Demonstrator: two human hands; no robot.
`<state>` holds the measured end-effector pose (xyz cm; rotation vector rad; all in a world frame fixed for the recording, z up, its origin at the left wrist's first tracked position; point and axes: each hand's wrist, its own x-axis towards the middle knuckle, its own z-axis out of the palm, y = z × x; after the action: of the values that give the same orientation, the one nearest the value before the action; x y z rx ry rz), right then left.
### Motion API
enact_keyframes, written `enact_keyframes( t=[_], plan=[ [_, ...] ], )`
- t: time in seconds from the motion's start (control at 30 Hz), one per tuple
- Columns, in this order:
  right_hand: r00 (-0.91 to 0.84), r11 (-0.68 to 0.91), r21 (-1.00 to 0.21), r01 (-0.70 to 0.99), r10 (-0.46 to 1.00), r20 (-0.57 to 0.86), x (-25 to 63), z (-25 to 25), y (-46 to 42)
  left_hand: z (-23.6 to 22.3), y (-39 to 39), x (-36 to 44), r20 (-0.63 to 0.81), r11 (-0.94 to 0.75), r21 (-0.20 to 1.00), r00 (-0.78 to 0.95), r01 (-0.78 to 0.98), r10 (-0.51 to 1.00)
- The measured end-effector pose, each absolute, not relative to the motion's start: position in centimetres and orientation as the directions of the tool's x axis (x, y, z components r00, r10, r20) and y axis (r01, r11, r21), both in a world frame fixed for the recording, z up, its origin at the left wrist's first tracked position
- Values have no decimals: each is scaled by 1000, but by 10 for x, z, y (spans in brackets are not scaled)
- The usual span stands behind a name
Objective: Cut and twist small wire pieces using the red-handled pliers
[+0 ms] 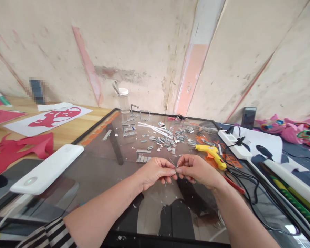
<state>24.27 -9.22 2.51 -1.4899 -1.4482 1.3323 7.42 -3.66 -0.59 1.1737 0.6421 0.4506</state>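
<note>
My left hand [160,172] and my right hand [195,168] meet over the dark glass tabletop, fingertips almost touching. Both pinch thin grey wires [173,162], whose ends cross and stick out above the fingers. Just beyond lie many small grey pieces [167,140] in a loose heap, with white strips [155,128] behind them. A small grey bench-like model [144,156] stands close to my left hand. To the right of my right hand rests a yellow glue gun [211,153].
A white power strip [234,144] with black cables runs along the right edge. On the left sit a white power bank [48,168] and red cut paper [23,148]. A clear bottle with a white lid [123,100] stands by the wall; a phone [248,117] leans at right.
</note>
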Motion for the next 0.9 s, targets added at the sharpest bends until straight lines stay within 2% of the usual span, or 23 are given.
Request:
enact_keyframes(
  t=[0.6,0.9],
  plan=[
    [-150,-161,-938,307,965,-215,244,27,-93,3,-46,74,-131,205,979,761,-3,635],
    [-146,-147,-937,317,968,-202,246,28,-93,2,-46,75,-124,206,978,773,-10,623]
  ],
)
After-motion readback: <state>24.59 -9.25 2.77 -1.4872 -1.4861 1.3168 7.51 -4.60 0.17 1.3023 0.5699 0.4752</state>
